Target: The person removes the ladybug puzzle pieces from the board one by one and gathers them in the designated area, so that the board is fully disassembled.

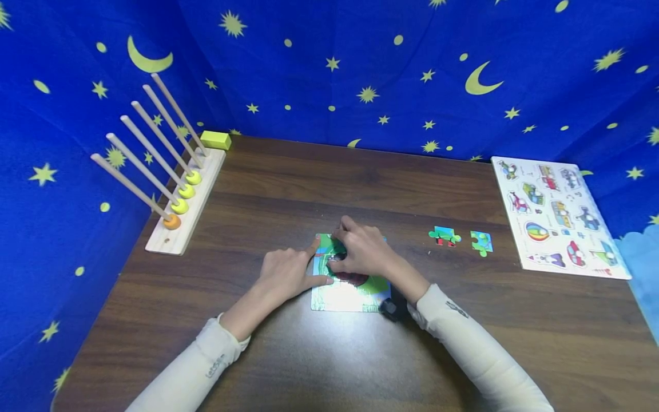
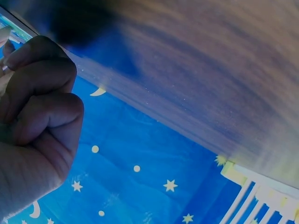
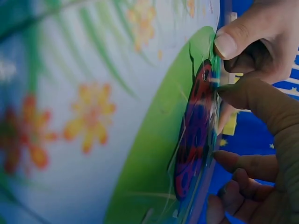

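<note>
A jigsaw board (image 1: 378, 286) with a ladybug picture lies flat on the dark wooden table. My left hand (image 1: 288, 274) holds its left side, thumb on the face and index finger along the edge; the left wrist view shows the other fingers curled. Over the upper part of the board, my right hand (image 1: 365, 252) has thumb and fingertips set apart on what appears to be a puzzle piece, largely covered by the hand. Close up in the right wrist view, the red ladybug (image 3: 194, 126) shows beside the fingertips. Two loose puzzle pieces (image 1: 445, 236) (image 1: 481, 243) lie to the right.
At the left stands a wooden peg stand (image 1: 193, 214) with tall rods and several yellow and orange beads. A yellow block (image 1: 215, 140) sits behind it. To the right lies a white picture board (image 1: 558, 217) of vehicles. A blue star-patterned cloth (image 1: 309, 74) hangs behind the table.
</note>
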Demonstrator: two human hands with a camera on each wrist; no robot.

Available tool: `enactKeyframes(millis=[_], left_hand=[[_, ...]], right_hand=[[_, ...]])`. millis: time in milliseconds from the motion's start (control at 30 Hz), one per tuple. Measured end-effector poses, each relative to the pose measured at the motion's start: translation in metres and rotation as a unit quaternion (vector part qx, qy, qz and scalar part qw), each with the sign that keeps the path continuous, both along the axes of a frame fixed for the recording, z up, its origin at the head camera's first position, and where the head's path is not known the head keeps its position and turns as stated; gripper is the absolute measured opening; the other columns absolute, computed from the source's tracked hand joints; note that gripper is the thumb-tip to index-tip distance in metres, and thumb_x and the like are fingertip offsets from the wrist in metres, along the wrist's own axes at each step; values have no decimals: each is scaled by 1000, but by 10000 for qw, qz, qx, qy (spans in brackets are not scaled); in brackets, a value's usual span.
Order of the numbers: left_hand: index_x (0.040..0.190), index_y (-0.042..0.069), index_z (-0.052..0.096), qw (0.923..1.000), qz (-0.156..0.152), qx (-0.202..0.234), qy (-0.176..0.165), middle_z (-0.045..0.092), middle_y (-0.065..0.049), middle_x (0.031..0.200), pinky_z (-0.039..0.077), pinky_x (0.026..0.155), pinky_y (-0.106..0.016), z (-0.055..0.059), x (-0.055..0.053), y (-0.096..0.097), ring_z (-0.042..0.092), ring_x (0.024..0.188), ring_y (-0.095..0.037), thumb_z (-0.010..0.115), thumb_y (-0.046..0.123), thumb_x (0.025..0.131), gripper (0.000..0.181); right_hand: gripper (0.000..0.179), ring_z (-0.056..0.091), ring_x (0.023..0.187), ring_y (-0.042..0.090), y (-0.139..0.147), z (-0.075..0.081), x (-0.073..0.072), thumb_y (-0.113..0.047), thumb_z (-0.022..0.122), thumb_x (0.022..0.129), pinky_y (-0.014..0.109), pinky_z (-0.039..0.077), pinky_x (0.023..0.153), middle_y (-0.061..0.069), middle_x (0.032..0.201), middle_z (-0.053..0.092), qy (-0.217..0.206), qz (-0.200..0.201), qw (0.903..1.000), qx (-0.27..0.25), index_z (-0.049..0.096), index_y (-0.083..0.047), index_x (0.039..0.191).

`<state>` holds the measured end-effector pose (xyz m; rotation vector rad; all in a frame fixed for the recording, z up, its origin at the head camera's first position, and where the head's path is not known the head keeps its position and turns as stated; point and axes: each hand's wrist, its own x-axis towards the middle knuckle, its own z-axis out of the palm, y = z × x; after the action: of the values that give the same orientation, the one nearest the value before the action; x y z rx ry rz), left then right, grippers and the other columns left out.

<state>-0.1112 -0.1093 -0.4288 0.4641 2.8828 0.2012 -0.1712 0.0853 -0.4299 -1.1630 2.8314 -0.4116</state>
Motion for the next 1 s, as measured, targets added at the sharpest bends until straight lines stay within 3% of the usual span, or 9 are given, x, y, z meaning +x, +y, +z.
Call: enactKeyframes(millis=[333, 1000], left_hand=[[151, 15, 41, 9998, -98, 157, 52, 25, 7, 46, 17, 41, -22, 0, -2, -4, 17, 45, -8, 55, 66, 91, 80], [150, 17, 44, 9998, 28, 116, 140, 25, 7, 46, 17, 41, -23, 1, -3, -3, 18, 45, -8, 60, 66, 88, 80]], right_hand=[[51, 50, 61, 9, 1, -1, 1, -40, 77, 76, 20, 42, 49, 6, 95, 56, -32, -43, 9998, -172, 73, -1, 109], [54, 49, 61, 8, 0, -1, 2, -42, 76, 76, 20, 41, 49, 6, 97, 55, 47, -73, 9999, -56, 72, -1, 111]])
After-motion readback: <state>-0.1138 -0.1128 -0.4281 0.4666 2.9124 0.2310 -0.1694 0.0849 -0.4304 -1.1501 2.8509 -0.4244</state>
